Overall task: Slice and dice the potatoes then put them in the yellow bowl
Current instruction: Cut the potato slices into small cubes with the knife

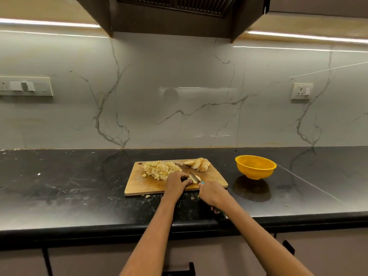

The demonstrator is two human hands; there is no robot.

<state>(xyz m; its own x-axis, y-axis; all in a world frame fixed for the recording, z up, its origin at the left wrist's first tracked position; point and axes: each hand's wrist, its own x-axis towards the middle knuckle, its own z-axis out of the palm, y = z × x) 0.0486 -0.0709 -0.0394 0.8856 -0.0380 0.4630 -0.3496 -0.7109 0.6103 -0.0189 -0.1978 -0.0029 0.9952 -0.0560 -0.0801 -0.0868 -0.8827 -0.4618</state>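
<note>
The left hand [176,182] pins a firm, likely slippery potato slice [194,178] with curled fingers while the right hand [211,191] grips the knife [194,177].

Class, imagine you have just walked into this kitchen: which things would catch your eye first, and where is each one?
The bright yellow bowl stands out first, on the black counter right of the wooden cutting board. Next comes the pale heap of diced potato on the board's left half, with potato slices at its far right corner. At the near edge, the left hand steadies a potato piece while the right hand holds a knife.
</note>
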